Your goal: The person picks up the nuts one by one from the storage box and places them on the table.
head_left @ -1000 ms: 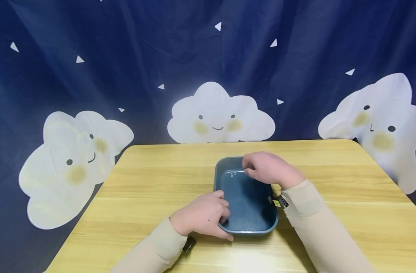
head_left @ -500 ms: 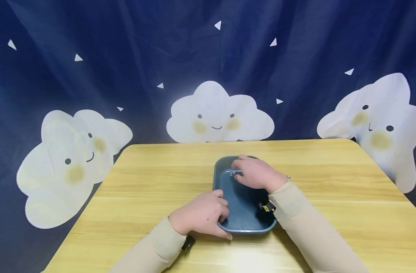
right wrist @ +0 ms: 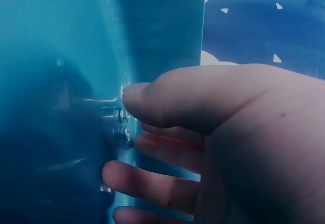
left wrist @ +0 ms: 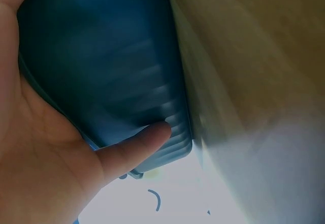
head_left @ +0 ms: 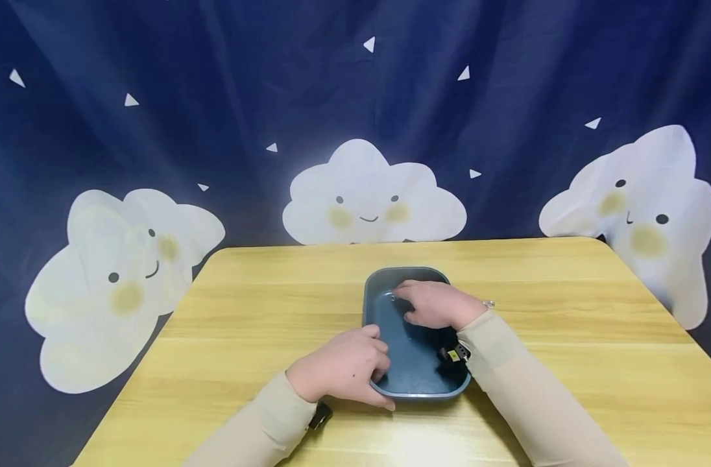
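Note:
A dark blue rectangular plastic tray with rounded corners sits on the wooden table. My left hand grips its near-left rim, thumb along the outer wall and fingers curled over to the inside. My right hand reaches down into the far end of the tray. Several small shiny metal pieces, looking like nuts, lie along the far edge of the tray floor. Thumb and fingers of the right hand stand apart around these pieces, fingertips right at them. In the head view that hand hides most of them.
The light wooden table surrounds the tray. Behind it hangs a dark blue curtain printed with white clouds. A black wrist-camera mount on the right wrist hangs over the tray's right side; another mount sits under the left wrist.
My right hand has moved left and down from the tray's far-right rim to the metal pieces, which it now mostly covers. The left hand keeps its grip in place.

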Action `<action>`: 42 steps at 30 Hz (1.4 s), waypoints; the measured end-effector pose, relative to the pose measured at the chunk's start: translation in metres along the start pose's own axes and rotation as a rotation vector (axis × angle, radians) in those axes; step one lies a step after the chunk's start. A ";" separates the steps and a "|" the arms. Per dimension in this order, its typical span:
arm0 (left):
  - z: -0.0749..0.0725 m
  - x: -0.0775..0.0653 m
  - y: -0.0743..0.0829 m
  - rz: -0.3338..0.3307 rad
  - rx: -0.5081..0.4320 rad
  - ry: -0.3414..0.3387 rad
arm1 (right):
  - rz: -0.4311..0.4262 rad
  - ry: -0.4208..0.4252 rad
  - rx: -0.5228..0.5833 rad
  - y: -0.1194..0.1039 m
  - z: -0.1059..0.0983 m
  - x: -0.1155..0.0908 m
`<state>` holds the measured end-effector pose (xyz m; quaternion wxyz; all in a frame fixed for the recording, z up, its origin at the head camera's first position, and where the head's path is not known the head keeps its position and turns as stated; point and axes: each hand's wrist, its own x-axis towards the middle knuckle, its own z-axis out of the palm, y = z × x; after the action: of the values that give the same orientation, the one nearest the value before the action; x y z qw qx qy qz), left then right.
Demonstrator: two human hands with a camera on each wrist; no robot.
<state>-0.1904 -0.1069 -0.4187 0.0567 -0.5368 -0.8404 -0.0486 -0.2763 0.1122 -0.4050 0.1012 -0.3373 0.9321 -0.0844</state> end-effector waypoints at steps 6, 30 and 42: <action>0.002 -0.002 0.000 -0.006 0.005 0.003 | -0.011 -0.003 -0.029 0.000 0.003 0.001; 0.002 -0.001 -0.001 0.015 0.011 0.023 | -0.027 -0.004 -0.031 0.001 0.002 -0.008; -0.001 -0.002 0.001 -0.011 -0.008 0.011 | -0.010 -0.017 -0.036 0.001 0.004 -0.006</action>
<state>-0.1888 -0.1087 -0.4182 0.0588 -0.5321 -0.8428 -0.0552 -0.2714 0.1160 -0.4084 0.1026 -0.3445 0.9309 -0.0650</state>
